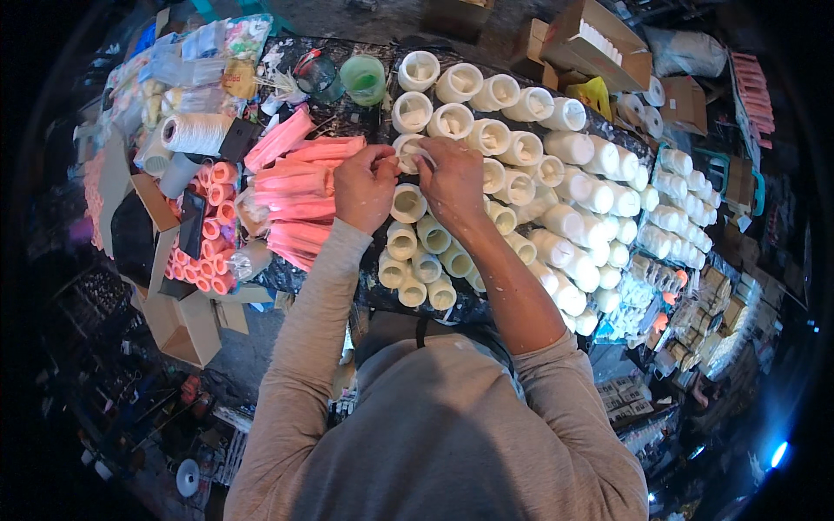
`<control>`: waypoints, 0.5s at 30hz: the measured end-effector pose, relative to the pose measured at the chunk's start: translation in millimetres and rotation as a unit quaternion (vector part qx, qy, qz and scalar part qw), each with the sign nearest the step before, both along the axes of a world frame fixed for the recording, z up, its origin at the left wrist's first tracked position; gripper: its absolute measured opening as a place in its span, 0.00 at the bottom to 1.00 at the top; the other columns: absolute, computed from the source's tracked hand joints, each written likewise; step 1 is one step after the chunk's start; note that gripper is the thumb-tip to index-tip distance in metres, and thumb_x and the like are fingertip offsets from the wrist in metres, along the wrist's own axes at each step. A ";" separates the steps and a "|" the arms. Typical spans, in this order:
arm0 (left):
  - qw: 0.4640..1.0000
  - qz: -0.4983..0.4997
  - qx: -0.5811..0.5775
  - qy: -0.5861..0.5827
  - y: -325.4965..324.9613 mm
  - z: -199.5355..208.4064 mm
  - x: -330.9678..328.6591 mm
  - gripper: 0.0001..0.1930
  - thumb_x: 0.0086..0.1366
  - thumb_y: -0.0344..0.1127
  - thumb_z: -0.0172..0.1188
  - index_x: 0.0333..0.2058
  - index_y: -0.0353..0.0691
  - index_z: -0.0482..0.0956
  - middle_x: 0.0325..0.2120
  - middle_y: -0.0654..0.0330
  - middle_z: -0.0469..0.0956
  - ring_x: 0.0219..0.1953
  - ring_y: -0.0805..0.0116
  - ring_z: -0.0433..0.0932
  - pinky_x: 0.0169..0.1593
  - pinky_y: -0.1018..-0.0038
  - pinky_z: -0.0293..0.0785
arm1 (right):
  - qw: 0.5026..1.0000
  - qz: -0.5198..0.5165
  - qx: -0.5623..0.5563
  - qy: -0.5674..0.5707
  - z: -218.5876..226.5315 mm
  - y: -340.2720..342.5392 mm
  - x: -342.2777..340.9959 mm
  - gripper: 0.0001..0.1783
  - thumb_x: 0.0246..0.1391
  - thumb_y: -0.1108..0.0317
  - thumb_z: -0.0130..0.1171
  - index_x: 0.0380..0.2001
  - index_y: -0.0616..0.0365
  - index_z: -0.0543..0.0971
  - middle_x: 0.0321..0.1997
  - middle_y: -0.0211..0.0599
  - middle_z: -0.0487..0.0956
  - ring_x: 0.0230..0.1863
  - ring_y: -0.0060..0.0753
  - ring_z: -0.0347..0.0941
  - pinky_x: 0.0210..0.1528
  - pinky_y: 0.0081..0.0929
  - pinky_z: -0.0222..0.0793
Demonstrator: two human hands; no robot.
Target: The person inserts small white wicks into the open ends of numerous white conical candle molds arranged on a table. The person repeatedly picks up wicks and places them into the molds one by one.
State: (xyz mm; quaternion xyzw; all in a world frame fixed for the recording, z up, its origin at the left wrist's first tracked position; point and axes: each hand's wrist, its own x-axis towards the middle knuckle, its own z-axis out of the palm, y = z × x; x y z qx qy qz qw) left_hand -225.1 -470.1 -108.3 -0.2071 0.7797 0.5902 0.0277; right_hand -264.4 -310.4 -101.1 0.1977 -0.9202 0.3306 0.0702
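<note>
My left hand (365, 188) is closed, its thumb and fingertips pinched together at the left side of a white hollow cylinder (405, 143) that looks like a wax candle shell. Over the same cylinder's mouth bends my right hand (453, 178), fingers curled in a pinch. Whatever small thing either pinch holds is too hidden to name. Just below the hands stands another white cylinder (407, 207), open at the top. Farther back, several cylinders (452, 120) have pale pieces lying inside them. Long pink bundles (291, 191) lie beside my left hand.
Rows of white cylinders (573, 221) fill the table's right side. On the left are pink hollow tubes (211, 227), a white string spool (198, 135), a phone-like dark slab (192, 224) and an open carton (178, 326). A green cup (362, 80) stands at the back; a cardboard box (598, 43) is behind right.
</note>
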 end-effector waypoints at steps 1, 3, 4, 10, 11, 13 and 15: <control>1.000 -0.001 0.001 -0.002 0.1 0.6 -1.5 0.09 0.68 0.29 0.61 0.43 0.29 0.85 0.28 0.51 0.88 0.31 0.67 0.89 0.35 0.71 0.83 | 1.000 -0.005 0.000 -0.019 -0.8 0.1 0.1 0.11 0.55 0.69 0.68 0.41 0.60 0.86 0.39 0.47 0.85 0.41 0.49 0.82 0.44 0.45 0.73; 1.000 -0.006 -0.001 -0.004 0.1 3.1 -2.2 0.10 0.68 0.29 0.61 0.43 0.29 0.85 0.28 0.51 0.88 0.31 0.66 0.89 0.35 0.71 0.83 | 0.998 -0.022 0.007 -0.064 -0.3 3.6 3.0 0.11 0.55 0.68 0.68 0.41 0.59 0.86 0.41 0.46 0.84 0.43 0.52 0.80 0.45 0.46 0.72; 1.000 -0.011 -0.005 0.000 0.5 4.2 -3.3 0.10 0.68 0.29 0.61 0.43 0.29 0.85 0.28 0.50 0.88 0.30 0.66 0.89 0.34 0.71 0.83 | 0.998 -0.006 0.018 -0.067 0.5 6.3 5.7 0.11 0.55 0.69 0.67 0.41 0.59 0.86 0.43 0.46 0.83 0.44 0.53 0.79 0.46 0.47 0.72; 0.999 -0.029 -0.044 0.006 0.4 7.0 -6.2 0.11 0.66 0.31 0.63 0.43 0.30 0.85 0.30 0.47 0.87 0.30 0.62 0.88 0.37 0.68 0.83 | 0.989 0.040 0.133 -0.057 3.9 9.4 11.5 0.12 0.57 0.67 0.66 0.44 0.57 0.85 0.58 0.50 0.75 0.55 0.57 0.71 0.53 0.48 0.68; 0.998 -0.035 -0.059 0.008 -0.3 6.2 -6.9 0.12 0.65 0.31 0.63 0.43 0.30 0.85 0.30 0.47 0.87 0.31 0.61 0.88 0.38 0.67 0.83 | 0.988 0.041 0.149 -0.025 3.7 6.3 10.6 0.13 0.57 0.66 0.66 0.44 0.56 0.85 0.59 0.50 0.74 0.57 0.57 0.70 0.54 0.48 0.67; 0.998 -0.031 -0.057 0.013 -0.6 3.7 -7.2 0.12 0.65 0.32 0.64 0.43 0.30 0.85 0.31 0.46 0.87 0.32 0.60 0.88 0.39 0.66 0.82 | 0.985 0.043 0.166 0.000 5.3 2.2 8.0 0.14 0.57 0.64 0.66 0.45 0.56 0.85 0.62 0.51 0.72 0.59 0.58 0.68 0.57 0.49 0.66; 0.997 -0.037 -0.061 0.019 -0.9 1.2 -7.5 0.12 0.66 0.32 0.64 0.44 0.30 0.85 0.31 0.49 0.87 0.31 0.64 0.87 0.38 0.69 0.82 | 0.981 0.042 0.183 -0.039 11.1 1.0 6.9 0.14 0.58 0.63 0.65 0.45 0.56 0.85 0.63 0.51 0.71 0.60 0.58 0.67 0.58 0.50 0.65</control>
